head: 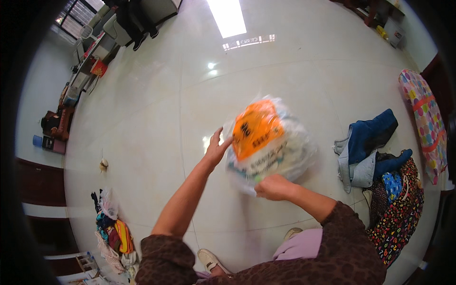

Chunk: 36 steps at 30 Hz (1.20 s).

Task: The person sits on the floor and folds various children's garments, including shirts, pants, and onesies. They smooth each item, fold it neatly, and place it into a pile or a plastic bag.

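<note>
A full, translucent plastic bag [299,149] with an orange printed panel is in front of me above the tiled floor [149,117]. It bears writing and looks blurred. My right hand [272,187] is closed on the near edge of the bag, with a small bit of green showing at the fingers. At the bag's left side is my left hand [215,149], its fingers apart and the thumb close to the orange panel. Whether that thumb touches the plastic is hard to tell. What fills the bag is mostly hidden by the plastic.
To the right lie a blue denim garment [367,142] and a dark patterned cloth bundle [395,210]. Behind them leans a long polka-dot bundle [424,117]. A clothes pile [114,235] lies at left. A person's legs [133,21] show at the far left, near a red bucket [98,67].
</note>
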{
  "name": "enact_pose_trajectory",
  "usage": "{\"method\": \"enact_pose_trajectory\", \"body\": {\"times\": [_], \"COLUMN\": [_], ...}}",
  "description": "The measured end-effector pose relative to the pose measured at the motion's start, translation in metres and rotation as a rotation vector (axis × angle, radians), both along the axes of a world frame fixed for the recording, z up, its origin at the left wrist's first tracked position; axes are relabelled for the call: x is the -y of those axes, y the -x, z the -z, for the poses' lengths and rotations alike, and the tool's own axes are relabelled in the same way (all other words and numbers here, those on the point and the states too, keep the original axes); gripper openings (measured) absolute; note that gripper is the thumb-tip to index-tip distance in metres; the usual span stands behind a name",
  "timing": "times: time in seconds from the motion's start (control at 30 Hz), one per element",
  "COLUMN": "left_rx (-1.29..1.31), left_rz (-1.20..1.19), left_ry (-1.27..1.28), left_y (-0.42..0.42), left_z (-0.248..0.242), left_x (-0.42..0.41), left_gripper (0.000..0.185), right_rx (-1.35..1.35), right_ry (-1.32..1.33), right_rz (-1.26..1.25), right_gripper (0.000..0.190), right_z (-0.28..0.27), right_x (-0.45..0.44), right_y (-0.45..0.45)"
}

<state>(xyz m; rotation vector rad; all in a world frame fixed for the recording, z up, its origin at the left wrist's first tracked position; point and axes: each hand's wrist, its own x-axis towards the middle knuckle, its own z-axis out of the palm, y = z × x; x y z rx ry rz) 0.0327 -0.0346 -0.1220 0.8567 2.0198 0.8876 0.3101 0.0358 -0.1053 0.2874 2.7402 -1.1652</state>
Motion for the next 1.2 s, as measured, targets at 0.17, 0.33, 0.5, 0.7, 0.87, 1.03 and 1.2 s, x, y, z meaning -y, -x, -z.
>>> {"method": "enact_pose_trajectory", "body": {"times": [0.17, 0.33, 0.5, 0.7, 0.87, 1.03, 1.2], "left_rx": [0.117, 0.087, 0.701, 1.178, 0.583, 0.474, 0.695], "left_rz": [-0.576, -0.867, -1.268, -0.799, -0.390, -0.496, -0.277], "left_ry": [0.221, 0.011, 0.170, 0.215, 0.343, -0.062, -0.551], "left_y": [0.015, -0.031, -0.161, -0.198, -0.084, 0.033, 0.085], "left_z": [0.082, 0.106, 0.077, 0.040, -0.002, -0.202, -0.332], "left_x": [0.023, 0.114, 0.242, 0.231, 0.174, 0.125, 0.143], "left_gripper": [0.104, 0.089, 0.087, 0.068, 0.051, 0.027, 0.023], "right_rx": [-0.566, -0.127, 0.011, -0.058, -0.323, -0.533, -0.903], "right_ry": [-0.335, 0.369, 0.060, -0.052, -0.114, 0.426, 0.672], "right_rz": [0.696, 0.791, 0.685, 0.546, 0.566, 0.594, 0.598], "right_gripper": [0.050, 0.076, 0.069, 0.039, 0.038, 0.032, 0.023], "right_z": [-0.045, 0.043, 0.020, 0.006, -0.022, -0.146, -0.237], "right_x": [-0.034, -0.030, -0.044, -0.061, -0.088, -0.090, -0.099], "right_y": [-0.028, -0.095, -0.094, -0.062, -0.028, 0.002, 0.003]}}
